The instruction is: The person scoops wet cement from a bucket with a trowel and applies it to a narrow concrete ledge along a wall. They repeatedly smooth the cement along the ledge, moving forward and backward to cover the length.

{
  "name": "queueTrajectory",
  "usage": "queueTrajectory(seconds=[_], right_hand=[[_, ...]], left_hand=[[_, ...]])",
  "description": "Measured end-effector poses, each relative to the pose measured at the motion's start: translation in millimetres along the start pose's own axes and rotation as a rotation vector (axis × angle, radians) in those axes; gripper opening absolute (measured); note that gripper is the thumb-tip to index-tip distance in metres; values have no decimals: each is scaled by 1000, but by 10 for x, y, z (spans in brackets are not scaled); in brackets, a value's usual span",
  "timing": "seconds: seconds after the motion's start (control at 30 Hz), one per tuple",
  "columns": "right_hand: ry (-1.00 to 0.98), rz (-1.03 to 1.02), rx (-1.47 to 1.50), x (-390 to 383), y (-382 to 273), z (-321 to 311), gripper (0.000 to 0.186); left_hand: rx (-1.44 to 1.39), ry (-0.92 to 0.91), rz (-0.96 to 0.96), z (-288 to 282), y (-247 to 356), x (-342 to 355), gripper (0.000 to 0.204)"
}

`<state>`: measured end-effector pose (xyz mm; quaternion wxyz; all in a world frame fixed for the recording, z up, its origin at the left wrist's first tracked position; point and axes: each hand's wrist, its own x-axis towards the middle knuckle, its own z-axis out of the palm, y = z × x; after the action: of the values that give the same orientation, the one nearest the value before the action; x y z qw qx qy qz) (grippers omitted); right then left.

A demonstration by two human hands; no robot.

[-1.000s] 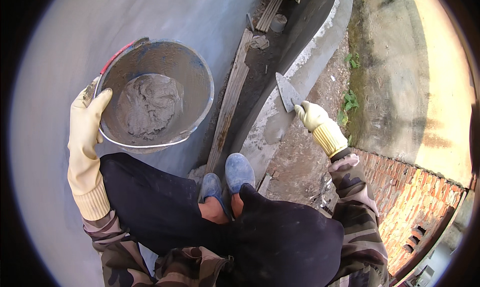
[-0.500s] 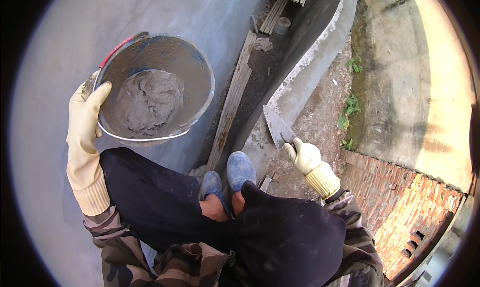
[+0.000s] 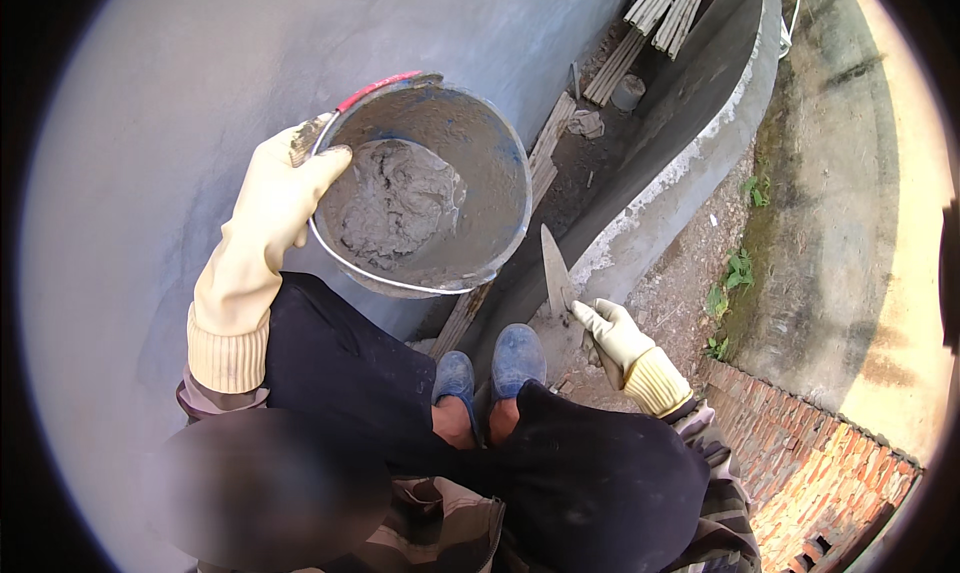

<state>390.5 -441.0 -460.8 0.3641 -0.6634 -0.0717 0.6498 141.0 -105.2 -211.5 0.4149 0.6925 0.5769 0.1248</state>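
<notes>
trowel [image 3: 557, 276] pinched in the right gloved hand [image 3: 615, 336], blade pointing away and slightly left, just right of the bucket [image 3: 492, 208]. the left gloved hand [image 3: 278, 191] clamps the bucket's rim, thumb inside; the bucket's side stands between blade and grey mortar [image 3: 400, 198]. a low curved wall [image 3: 655, 218] runs beyond; blue shoes [image 3: 519, 358] stand nearer.

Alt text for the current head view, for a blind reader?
The person's gloved left grip holds a bucket of grey mortar by its rim, while the gloved right grip holds a trowel near a curved concrete wall.
</notes>
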Motion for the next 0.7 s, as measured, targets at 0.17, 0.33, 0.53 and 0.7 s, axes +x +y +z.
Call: queueTrajectory(seconds=[0.17, 0.33, 0.53, 0.7], right_hand=[[-63, -181, 216, 369, -811, 410, 66], [-244, -260, 444, 311, -1171, 642, 62], [-153, -252, 113, 440, -1340, 789, 51], [-80, -236, -13, 594, -1677, 812, 33]], left_hand=[[-76, -178, 78, -133, 145, -173, 40], [-166, -372, 108, -349, 83, -236, 45], [-232, -450, 119, -225, -53, -70, 46], [-316, -332, 96, -203, -362, -66, 40]])
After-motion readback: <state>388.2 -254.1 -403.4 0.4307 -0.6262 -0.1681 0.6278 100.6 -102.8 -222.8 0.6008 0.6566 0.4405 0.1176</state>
